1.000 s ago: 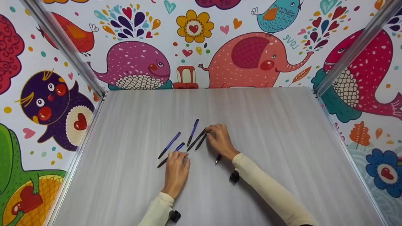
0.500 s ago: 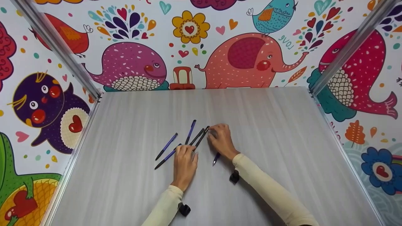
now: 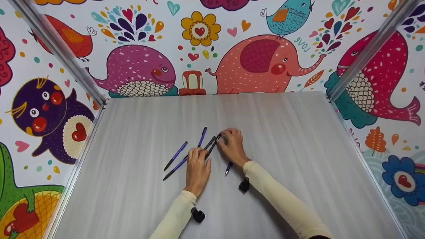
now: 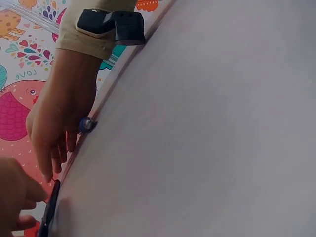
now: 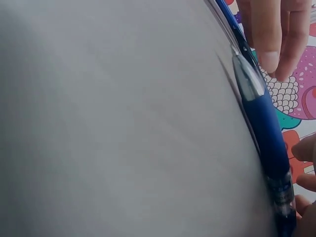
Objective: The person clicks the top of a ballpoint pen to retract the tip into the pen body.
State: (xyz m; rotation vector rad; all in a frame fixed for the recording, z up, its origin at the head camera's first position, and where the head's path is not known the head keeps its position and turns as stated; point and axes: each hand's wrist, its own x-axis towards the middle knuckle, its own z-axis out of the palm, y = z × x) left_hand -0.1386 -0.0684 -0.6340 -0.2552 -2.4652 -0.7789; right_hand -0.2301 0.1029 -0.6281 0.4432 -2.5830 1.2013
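My left hand (image 3: 198, 169) rests over the lower ends of several pens, its fingertips touching them. Two dark pens (image 3: 209, 142) lie side by side, slanting up to the right. Close to their upper ends are the fingertips of my right hand (image 3: 233, 146); in the left wrist view these fingers point down, fairly straight. One blue pen (image 3: 202, 136) stands out above the left fingers, and another blue pen (image 3: 175, 168) runs under them. Apart to the left lies a third blue pen (image 3: 176, 155). A silver-tipped blue pen (image 5: 266, 128) lies by the right wrist.
The pens lie on a grey wood-grain table (image 3: 282, 126). Metal posts (image 3: 372, 53) rise at its far corners, before walls printed with cartoon animals. Each sleeve carries a black wrist device (image 3: 198, 215).
My left hand has moved up and right, its fingers sliding over the pens' lower ends. The right hand stays near the upper ends. The camera view has shifted slightly.
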